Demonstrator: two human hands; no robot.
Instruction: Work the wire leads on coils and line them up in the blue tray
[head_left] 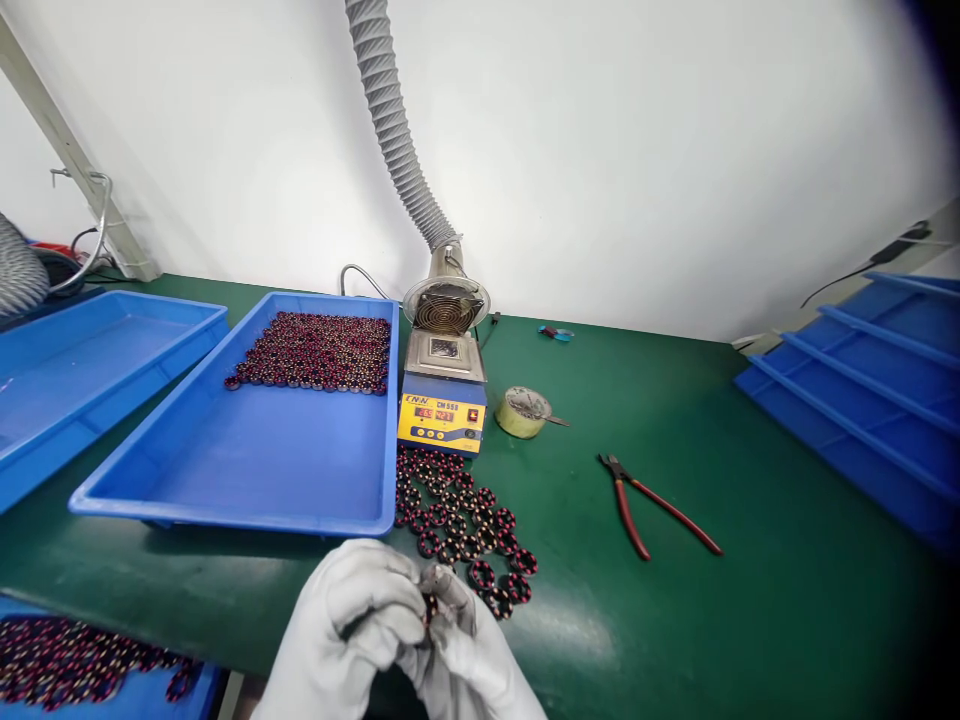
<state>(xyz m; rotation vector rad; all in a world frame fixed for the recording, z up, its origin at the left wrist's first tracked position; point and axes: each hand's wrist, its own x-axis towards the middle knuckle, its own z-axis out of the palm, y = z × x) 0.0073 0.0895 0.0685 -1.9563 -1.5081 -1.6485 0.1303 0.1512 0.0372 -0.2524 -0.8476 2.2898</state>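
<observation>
My two white-gloved hands meet at the front edge of the green table. Between the fingertips of my left hand [349,625] and my right hand [471,640] shows part of a small ring coil [430,608], mostly hidden by the gloves. Both hands are closed on it. Just beyond them lies a loose spread of similar ring coils [454,525], black with pink and gold patches. A blue tray [262,460] stands past my left hand, with many ring coils [322,350] packed in its far part.
A solder pot [442,410] with a lit display stands behind the loose coils, under a grey duct hose [397,130]. To its right are a round tin [521,415] and red-handled cutters [630,500]. Blue trays [862,390] stand at right; another coil-filled tray [161,690] sits lower left.
</observation>
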